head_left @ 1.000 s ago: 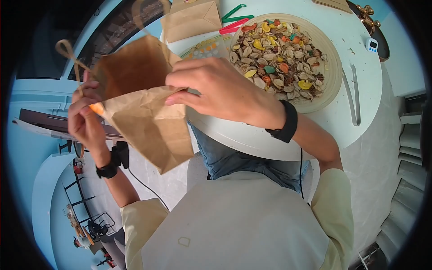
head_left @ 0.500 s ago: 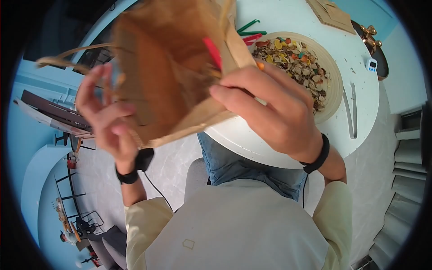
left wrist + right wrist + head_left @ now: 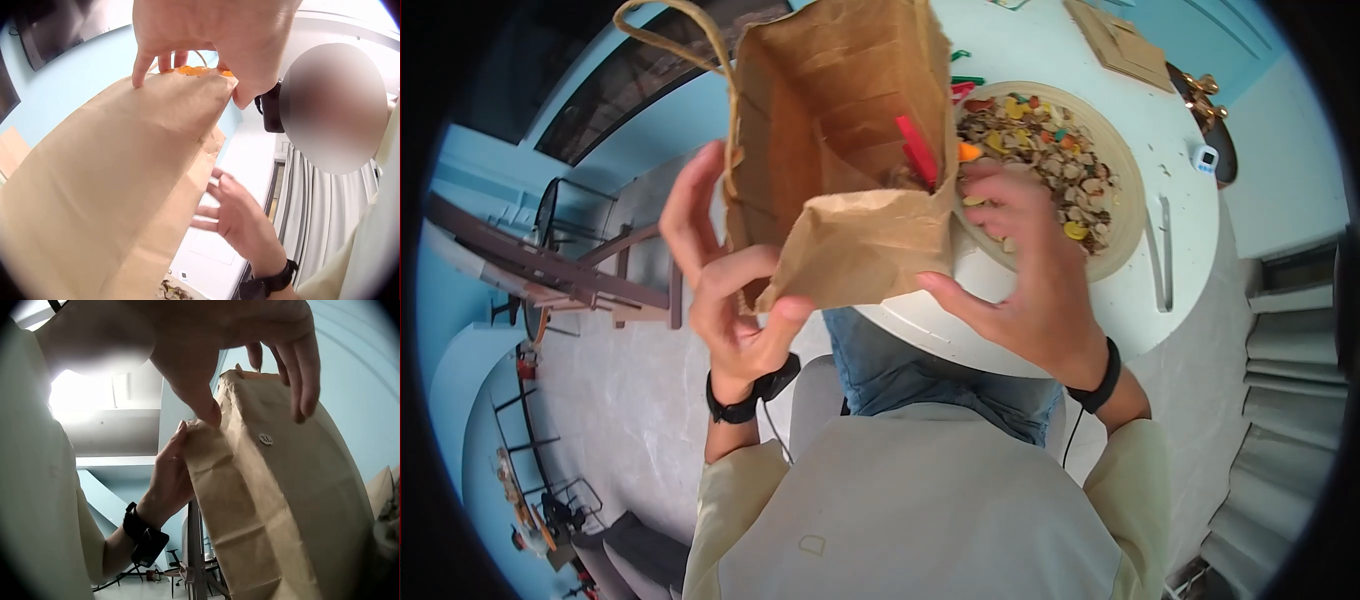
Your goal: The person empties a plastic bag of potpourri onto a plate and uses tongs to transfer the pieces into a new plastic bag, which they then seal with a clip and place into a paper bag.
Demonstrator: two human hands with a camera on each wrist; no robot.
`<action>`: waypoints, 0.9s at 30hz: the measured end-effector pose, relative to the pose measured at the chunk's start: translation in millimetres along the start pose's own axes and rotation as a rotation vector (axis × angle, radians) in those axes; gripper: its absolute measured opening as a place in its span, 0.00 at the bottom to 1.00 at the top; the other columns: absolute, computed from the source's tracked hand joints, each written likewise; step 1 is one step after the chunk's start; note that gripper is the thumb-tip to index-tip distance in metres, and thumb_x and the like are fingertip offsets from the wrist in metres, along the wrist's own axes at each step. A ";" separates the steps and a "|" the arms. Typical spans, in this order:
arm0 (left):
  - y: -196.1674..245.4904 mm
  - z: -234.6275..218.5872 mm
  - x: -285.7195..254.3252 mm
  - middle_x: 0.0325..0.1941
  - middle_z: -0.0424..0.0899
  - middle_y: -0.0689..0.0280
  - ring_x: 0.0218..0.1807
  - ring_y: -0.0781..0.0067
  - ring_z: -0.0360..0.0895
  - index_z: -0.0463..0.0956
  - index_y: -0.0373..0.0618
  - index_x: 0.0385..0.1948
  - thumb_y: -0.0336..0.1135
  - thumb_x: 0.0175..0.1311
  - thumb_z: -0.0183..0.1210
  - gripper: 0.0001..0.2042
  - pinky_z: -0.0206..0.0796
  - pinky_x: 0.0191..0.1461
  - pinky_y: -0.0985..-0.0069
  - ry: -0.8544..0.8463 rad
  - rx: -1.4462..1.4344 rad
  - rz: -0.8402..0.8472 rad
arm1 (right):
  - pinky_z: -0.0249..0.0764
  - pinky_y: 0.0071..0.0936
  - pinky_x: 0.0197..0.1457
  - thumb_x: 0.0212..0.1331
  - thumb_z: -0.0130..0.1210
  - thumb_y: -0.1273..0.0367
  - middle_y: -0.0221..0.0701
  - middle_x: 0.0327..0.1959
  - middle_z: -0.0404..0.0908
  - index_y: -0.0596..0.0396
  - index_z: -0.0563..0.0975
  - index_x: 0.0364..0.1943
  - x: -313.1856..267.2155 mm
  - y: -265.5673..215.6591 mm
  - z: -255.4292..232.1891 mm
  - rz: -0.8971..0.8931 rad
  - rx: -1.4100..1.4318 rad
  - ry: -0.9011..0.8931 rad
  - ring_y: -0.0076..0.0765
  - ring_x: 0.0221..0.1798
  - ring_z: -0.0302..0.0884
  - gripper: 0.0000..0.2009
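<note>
A brown paper bag [image 3: 862, 255] with a twisted handle is held up in front, its mouth facing my head camera. Inside lies a red strip-like piece [image 3: 916, 150]. My left hand [image 3: 735, 275] grips the bag's left rim, thumb at the near corner and fingers along the outer side; the left wrist view shows this hand [image 3: 209, 37] over the rim, with orange pieces beside it. At the right corner, my right hand [image 3: 1040, 300] has its fingers spread, thumb beside the near edge. An orange piece [image 3: 969, 152] shows at the right rim.
Dried potpourri [image 3: 1075, 165] fills a round plate [image 3: 1138, 215] on the white table [image 3: 1000, 335]. Tongs [image 3: 1165, 265], a small timer [image 3: 1205, 158] and flat brown paper bags [image 3: 1125, 45] lie to the right. Green clips [image 3: 968, 80] and a pink one show behind the bag.
The bag has moved to the right and its mouth has tipped toward my head camera. My right hand has let go of the rim and its fingers have spread.
</note>
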State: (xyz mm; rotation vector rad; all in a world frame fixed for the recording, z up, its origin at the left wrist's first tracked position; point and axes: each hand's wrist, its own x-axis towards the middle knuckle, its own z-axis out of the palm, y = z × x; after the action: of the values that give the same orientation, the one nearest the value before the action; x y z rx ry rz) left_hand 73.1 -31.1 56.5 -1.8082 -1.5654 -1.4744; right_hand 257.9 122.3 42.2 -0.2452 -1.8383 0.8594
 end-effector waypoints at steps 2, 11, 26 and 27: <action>2.4 -2.4 0.5 0.70 0.56 0.42 0.70 0.38 0.56 0.77 0.46 0.33 0.52 0.59 0.64 0.18 0.47 0.71 0.46 0.013 0.037 -0.050 | 0.77 0.32 0.34 0.49 0.69 0.66 0.35 0.35 0.79 0.53 0.75 0.39 -11.6 9.7 -7.6 0.154 -0.313 -0.416 0.41 0.35 0.82 0.16; -8.8 -0.2 -3.5 0.73 0.54 0.44 0.73 0.38 0.53 0.65 0.55 0.60 0.59 0.63 0.55 0.28 0.44 0.73 0.45 0.181 -0.052 -0.119 | 0.67 0.40 0.22 0.64 0.54 0.67 0.37 0.22 0.74 0.55 0.68 0.31 -12.8 23.1 16.2 0.058 -0.318 -0.473 0.50 0.22 0.74 0.09; -72.1 38.2 -90.9 0.69 0.65 0.52 0.71 0.57 0.60 0.58 0.42 0.67 0.39 0.71 0.50 0.25 0.50 0.74 0.59 0.266 -0.141 -0.596 | 0.69 0.27 0.20 0.68 0.51 0.67 0.36 0.19 0.78 0.55 0.69 0.34 54.0 31.7 14.3 -0.045 -0.323 -0.242 0.36 0.25 0.84 0.08; -74.4 40.2 -95.5 0.69 0.66 0.54 0.71 0.58 0.61 0.61 0.42 0.65 0.39 0.71 0.50 0.23 0.50 0.74 0.60 0.130 -0.039 -0.610 | 0.69 0.25 0.21 0.68 0.51 0.67 0.35 0.20 0.79 0.56 0.70 0.35 61.8 29.7 9.6 -0.017 -0.326 -0.205 0.34 0.27 0.85 0.08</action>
State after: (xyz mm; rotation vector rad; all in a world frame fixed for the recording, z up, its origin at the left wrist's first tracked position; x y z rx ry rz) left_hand 40.9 -24.7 -66.7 -1.2663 -2.1426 -1.8341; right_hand 216.2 172.3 65.8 -0.3560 -2.1685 0.5861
